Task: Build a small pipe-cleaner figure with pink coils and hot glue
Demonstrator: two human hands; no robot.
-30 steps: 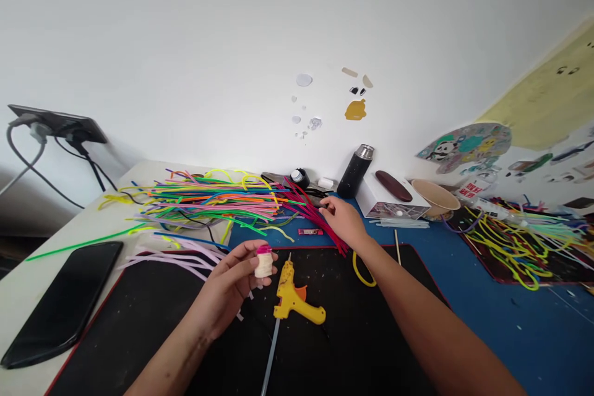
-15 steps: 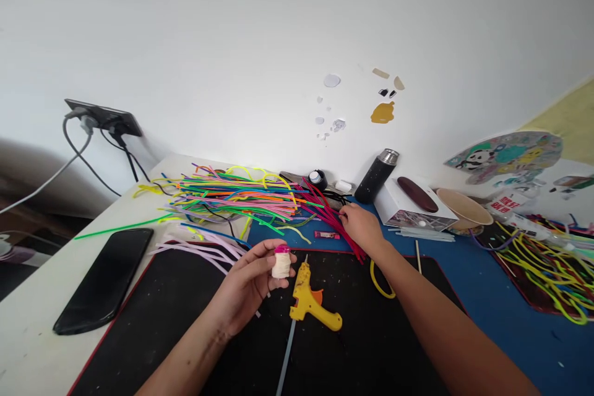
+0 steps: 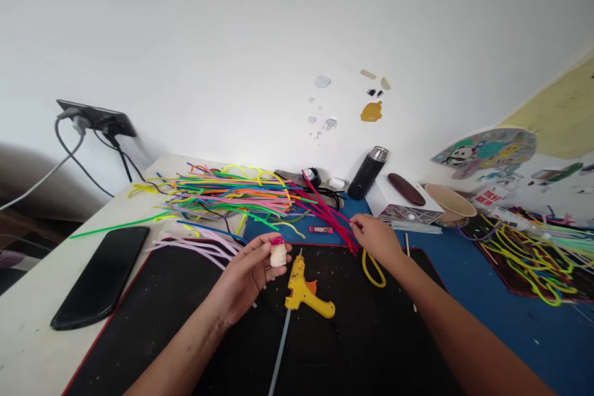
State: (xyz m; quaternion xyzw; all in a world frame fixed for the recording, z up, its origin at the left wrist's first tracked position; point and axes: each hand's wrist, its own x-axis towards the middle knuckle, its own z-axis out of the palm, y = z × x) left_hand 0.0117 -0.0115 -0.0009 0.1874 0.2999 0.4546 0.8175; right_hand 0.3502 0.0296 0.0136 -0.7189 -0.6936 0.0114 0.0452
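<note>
My left hand (image 3: 248,275) is closed around a small cream-coloured wrapped piece (image 3: 278,255) with a magenta top, held upright between thumb and fingers. At the right edge of a bundle of red pipe cleaners (image 3: 330,218), my right hand (image 3: 375,240) has its fingers pinched on the end of one red pipe cleaner, which runs back into the bundle. Below and between the hands, a yellow hot glue gun (image 3: 301,291) lies on the black mat (image 3: 371,346) with a glue stick in its back end. A yellow pipe cleaner loop (image 3: 374,272) is just under my right hand.
Many coloured pipe cleaners (image 3: 232,192) are heaped at the back. A black phone (image 3: 102,275) lies on the left. Behind my right hand are a dark flask (image 3: 368,173), a white box (image 3: 403,201) and a beige bowl (image 3: 450,201). More pipe cleaners (image 3: 524,260) lie far right.
My right hand has drawn back to the right from the red bundle, with a red pipe cleaner at its fingertips. The view has turned slightly right. My left hand keeps its hold.
</note>
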